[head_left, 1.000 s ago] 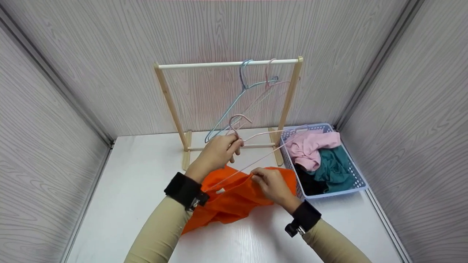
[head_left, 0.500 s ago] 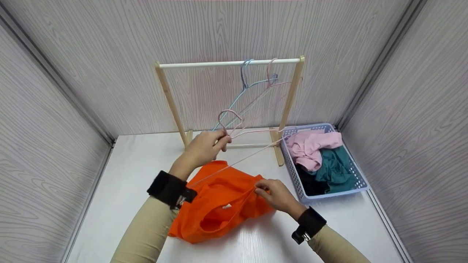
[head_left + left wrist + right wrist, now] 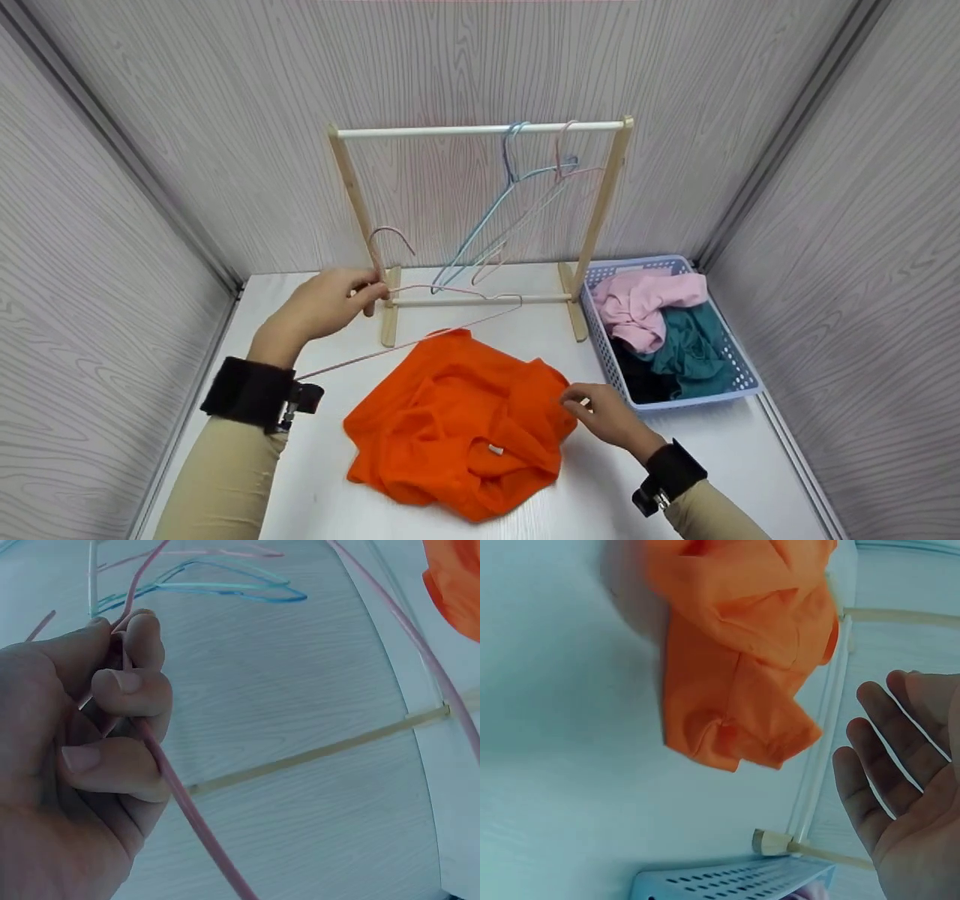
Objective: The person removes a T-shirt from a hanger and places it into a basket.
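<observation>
My left hand [image 3: 326,304] grips a pink wire clothes hanger [image 3: 196,817] just below its hook, in front of the rack's left leg. The hook points up and the hanger's bottom bar slopes out past my wrist. An orange shirt [image 3: 442,420] lies crumpled on the table, its neck opening with a white label toward me. My right hand [image 3: 611,416] is beside the shirt's right edge. In the right wrist view its fingers [image 3: 881,765] are spread and relaxed, holding nothing, with the shirt off to their left.
Behind the shirt stands a small clothes rack with a white rod [image 3: 420,132] and wooden legs. Blue and pink hangers [image 3: 480,225] hang toward its right end. At right, a lilac perforated basket [image 3: 697,405] holds pink [image 3: 637,300], teal [image 3: 694,349] and black cloth.
My left hand has carried the pink hanger left, out of the orange shirt. My right hand has let go of the shirt, which has dropped onto the table, and has moved slightly right.
</observation>
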Action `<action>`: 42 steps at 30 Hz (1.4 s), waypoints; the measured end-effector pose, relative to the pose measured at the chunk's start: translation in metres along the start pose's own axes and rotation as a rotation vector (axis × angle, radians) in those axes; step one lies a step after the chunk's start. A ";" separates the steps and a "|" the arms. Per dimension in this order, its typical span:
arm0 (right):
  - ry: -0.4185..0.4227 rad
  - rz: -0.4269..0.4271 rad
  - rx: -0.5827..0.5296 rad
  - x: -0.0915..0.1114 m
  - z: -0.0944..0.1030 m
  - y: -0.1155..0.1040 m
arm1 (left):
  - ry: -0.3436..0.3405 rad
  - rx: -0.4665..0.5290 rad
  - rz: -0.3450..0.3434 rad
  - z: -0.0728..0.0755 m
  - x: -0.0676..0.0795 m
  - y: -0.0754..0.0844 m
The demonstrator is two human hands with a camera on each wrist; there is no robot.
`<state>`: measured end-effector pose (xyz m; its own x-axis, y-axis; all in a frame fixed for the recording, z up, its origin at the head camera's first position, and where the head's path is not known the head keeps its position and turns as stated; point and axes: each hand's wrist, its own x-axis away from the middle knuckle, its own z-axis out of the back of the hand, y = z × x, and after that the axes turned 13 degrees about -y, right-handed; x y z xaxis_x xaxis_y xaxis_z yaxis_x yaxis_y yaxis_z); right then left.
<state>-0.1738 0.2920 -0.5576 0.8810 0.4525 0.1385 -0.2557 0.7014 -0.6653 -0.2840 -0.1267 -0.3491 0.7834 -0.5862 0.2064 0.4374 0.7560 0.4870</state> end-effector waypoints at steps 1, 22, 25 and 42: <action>-0.002 -0.018 -0.002 0.001 0.000 0.002 | -0.005 -0.012 0.009 0.002 0.002 -0.003; 0.012 -0.084 -0.083 0.014 0.000 0.011 | 0.159 -0.094 0.309 0.028 -0.039 -0.033; 0.002 -0.096 -0.091 0.014 0.001 0.011 | 0.280 -0.121 0.330 0.039 -0.058 -0.011; 0.013 -0.069 -0.096 0.020 -0.005 0.019 | 0.419 -0.091 0.371 0.062 -0.158 0.058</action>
<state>-0.1591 0.3120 -0.5715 0.9004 0.3974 0.1771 -0.1555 0.6741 -0.7221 -0.4097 -0.0076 -0.3010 0.9921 -0.1244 -0.0133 0.1206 0.9223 0.3672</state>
